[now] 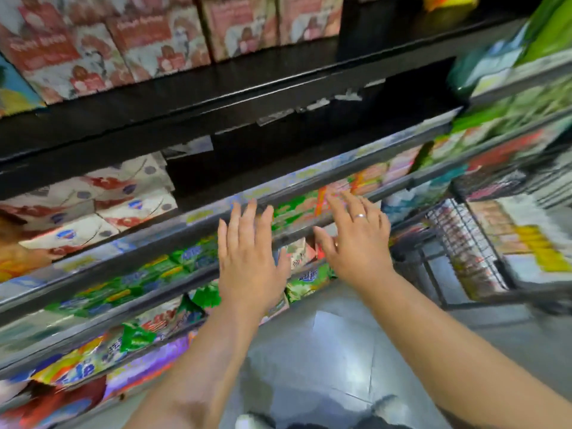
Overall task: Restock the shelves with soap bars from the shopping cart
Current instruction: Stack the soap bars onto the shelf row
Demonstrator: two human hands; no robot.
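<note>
The left hand [247,261] is spread flat, palm down, fingers straight and apart, holding nothing. Just to its right, the right hand [356,243] is spread and empty too, with a ring [359,215] on one finger. Both hover in front of the shelf rail [192,216]; the blur hides whether any fingertip touches it. Just beyond the fingertips lie soap bars [294,209] already on the shelf, green packs ahead of the left hand and pink-orange packs [370,178] ahead of the right. Well off to the right of the right hand stands the shopping cart [464,243], with its stock [526,243] inside.

The likely trouble is the crowded row. If the flat hands push in to straighten or make room, they could shove the front packs over the low rail and onto the floor below. A wide swing toward the cart could also catch the rail's end or the cart's wire side.
</note>
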